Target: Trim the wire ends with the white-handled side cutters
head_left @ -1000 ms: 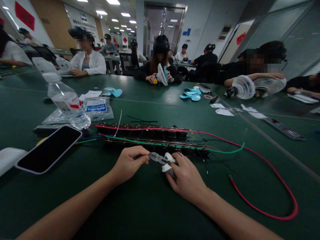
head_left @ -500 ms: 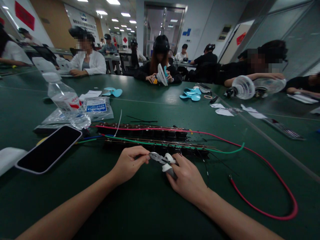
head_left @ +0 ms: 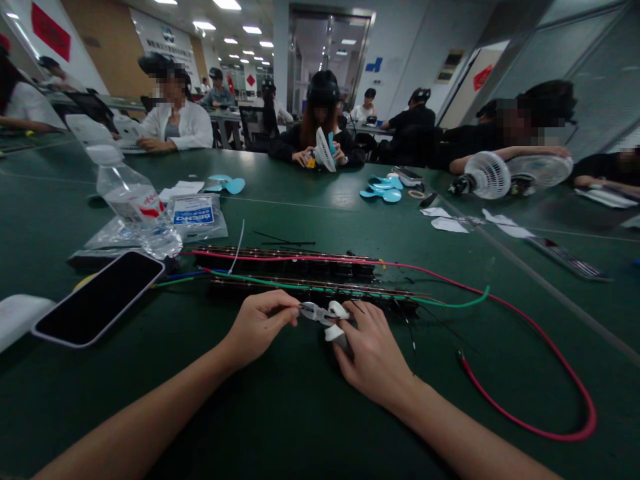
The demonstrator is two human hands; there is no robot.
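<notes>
My right hand [head_left: 373,343] is wrapped round the white-and-grey handles of a pair of pliers [head_left: 315,312], whose metal jaws point left. At the tip of those jaws, my left hand [head_left: 263,327] is closed in a pinch. What lies between its finger and thumb is too small and hidden to make out. Just beyond both hands, two long black terminal strips [head_left: 280,283] with metal rods along their tops lie side by side. A green wire [head_left: 460,306] runs along the nearer strip, and a red cable [head_left: 415,265] along the farther one.
A smartphone [head_left: 100,300] and a plastic water bottle [head_left: 133,193] stand left. The red cable loops round to the right. A white cable tie [head_left: 237,247] sticks up from the strips. Blue fan blades [head_left: 383,189] lie farther back, where several people sit.
Both hands keep nearly the same place. The pliers have turned slightly, with their jaws and handles lying a little more level than before.
</notes>
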